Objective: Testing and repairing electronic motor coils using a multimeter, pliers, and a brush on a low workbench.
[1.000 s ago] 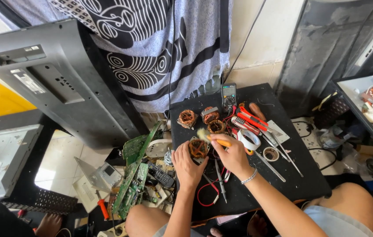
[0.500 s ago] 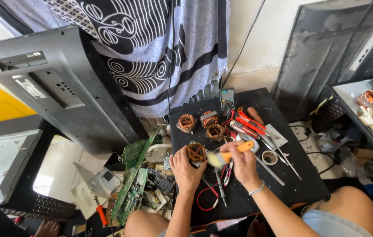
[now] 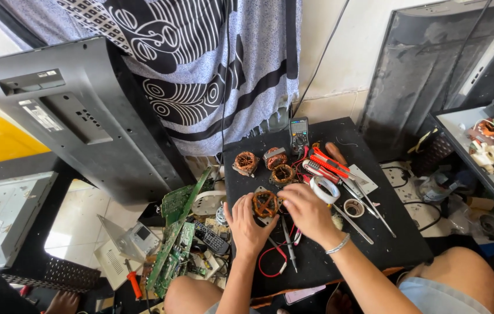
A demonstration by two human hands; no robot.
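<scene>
On the black bench, both my hands close around one copper-wound motor coil

I see the round copper-wound stator coil on its pale metal plate (image 3: 265, 203) lying flat near the front left of the black square bench (image 3: 375, 250), directly between my hands, its round face turned up at the camera. My left hand (image 3: 246, 224) is cupped against its near-left side, fingers curled on the rim; my right hand (image 3: 308, 212) reaches across from the right, fingertips pinched at its right edge, and I cannot tell what, if anything, they pinch. Both sit equally close. Three similar copper coils (image 3: 267, 161) lie further back, near a dark handheld multimeter (image 3: 299, 132) and a white tape roll (image 3: 324, 189)
</scene>
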